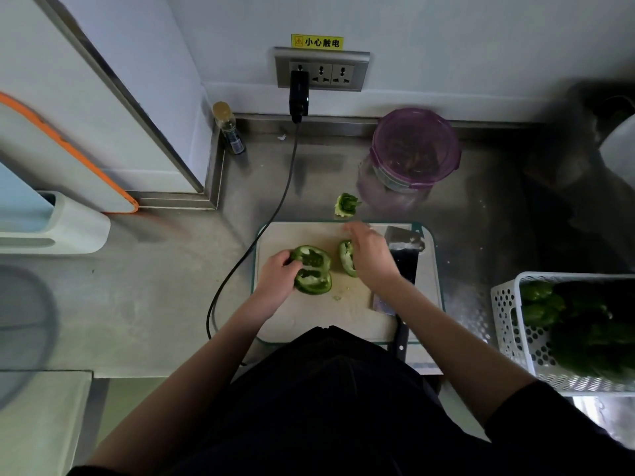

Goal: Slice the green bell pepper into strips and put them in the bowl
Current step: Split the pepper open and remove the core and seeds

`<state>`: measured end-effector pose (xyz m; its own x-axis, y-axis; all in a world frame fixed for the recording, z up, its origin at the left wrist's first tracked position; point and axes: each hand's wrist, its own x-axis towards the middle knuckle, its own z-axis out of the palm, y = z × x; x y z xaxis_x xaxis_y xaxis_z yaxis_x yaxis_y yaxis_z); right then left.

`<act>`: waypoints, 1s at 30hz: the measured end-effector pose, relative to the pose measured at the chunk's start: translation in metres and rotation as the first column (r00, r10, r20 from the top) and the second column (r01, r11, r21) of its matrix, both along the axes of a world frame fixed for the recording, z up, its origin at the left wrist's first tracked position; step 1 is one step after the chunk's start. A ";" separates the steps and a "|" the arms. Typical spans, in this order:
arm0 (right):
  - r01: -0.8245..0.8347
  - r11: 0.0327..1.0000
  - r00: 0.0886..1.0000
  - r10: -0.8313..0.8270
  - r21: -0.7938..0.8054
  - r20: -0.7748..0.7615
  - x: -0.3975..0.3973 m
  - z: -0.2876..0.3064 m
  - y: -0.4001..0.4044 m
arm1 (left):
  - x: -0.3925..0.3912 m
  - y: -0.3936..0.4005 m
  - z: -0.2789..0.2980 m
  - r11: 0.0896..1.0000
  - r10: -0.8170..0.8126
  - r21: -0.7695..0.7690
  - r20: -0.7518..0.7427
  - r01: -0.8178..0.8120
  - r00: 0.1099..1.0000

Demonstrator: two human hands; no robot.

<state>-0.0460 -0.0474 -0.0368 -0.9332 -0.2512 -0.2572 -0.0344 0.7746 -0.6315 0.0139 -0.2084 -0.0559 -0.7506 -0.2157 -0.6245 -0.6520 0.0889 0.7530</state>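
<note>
Lying on the cutting board [309,321] in the middle of the frame is a green bell pepper, cut open. The big piece [312,269] shows its hollow inside and pale ribs, shiny and dark green at the rim. The left hand [276,274] grips this big piece at its left edge. A smaller piece [346,257] stands on its side just to the right. The right hand [369,255] is against the smaller piece with fingers spread out flat, but I cannot tell if it grips it. A knife [400,266] lies on the right part of the board, partly under the right arm. The cut-off stem top [346,204] sits on the bench [154,286] just above the board. A purple bowl [410,156] stands near it, toward the upper right. A white basket [515,324] with more peppers is at the right edge
</note>
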 end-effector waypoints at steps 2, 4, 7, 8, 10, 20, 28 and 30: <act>-0.048 0.999 0.999 0.048 0.004 0.009 -0.019 0.004 -0.002 | -0.001 -0.001 0.002 0.999 0.018 0.030 0.006 -0.018 1.000; -0.194 0.977 0.981 0.191 0.085 0.036 -0.033 0.006 -0.007 | -0.002 -0.001 0.002 0.995 0.051 0.089 0.022 -0.053 0.998; -0.301 0.935 0.950 0.311 0.188 -0.026 -0.032 0.014 -0.012 | -0.004 -0.003 0.001 0.987 0.079 0.140 0.024 -0.082 0.997; -0.320 0.929 0.939 0.337 0.184 -0.067 -0.027 0.016 -0.014 | -0.005 -0.003 0.001 0.987 0.074 0.144 0.018 -0.076 0.997; -0.432 0.858 0.874 0.475 0.277 -0.106 -0.017 0.015 -0.020 | -0.005 -0.004 0.001 0.986 0.060 0.158 0.013 -0.061 0.998; -0.586 0.613 0.557 0.780 0.530 -0.285 -0.003 0.002 -0.024 | -0.001 0.003 0.005 0.988 -0.046 0.145 0.011 0.044 0.999; -0.343 0.912 0.933 0.359 0.226 -0.031 -0.035 0.014 -0.020 | -0.001 -0.008 0.001 0.996 -0.045 0.078 -0.010 0.045 0.999; -0.358 0.883 0.927 0.374 0.303 0.006 -0.039 0.019 -0.019 | -0.002 -0.009 0.003 0.995 -0.010 0.103 -0.028 0.013 1.000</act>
<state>-0.0853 -0.0664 -0.0175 -0.8032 -0.4979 -0.3271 -0.3775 0.8501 -0.3672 0.0118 -0.2178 -0.0525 -0.7699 -0.1426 -0.6220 -0.6302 0.0167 0.7762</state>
